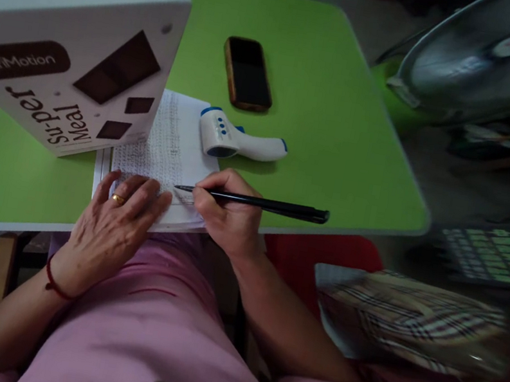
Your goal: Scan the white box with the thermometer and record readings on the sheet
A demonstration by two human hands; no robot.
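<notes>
In my right hand (226, 212) is a black pen (276, 207), pinched between thumb and fingers, its tip at the surface of a sheet of paper (185, 140). Dense rows of small dark writing cover much of that sheet. My left hand (121, 214) lies with its fingers spread on the lower left part of the paper, a ring on one finger and a red cord at the wrist. A white and blue infrared thermometer (225, 137) lies across the paper's right edge, just beyond my right hand. More paper shows beneath the sheet.
A large white box (69, 56) stands at the left, hiding part of the paper. A phone (248, 74) lies farther back on the green table (329, 99). To the right are a fan (481, 66), a plaid bag (414, 319) and something red, partly covered.
</notes>
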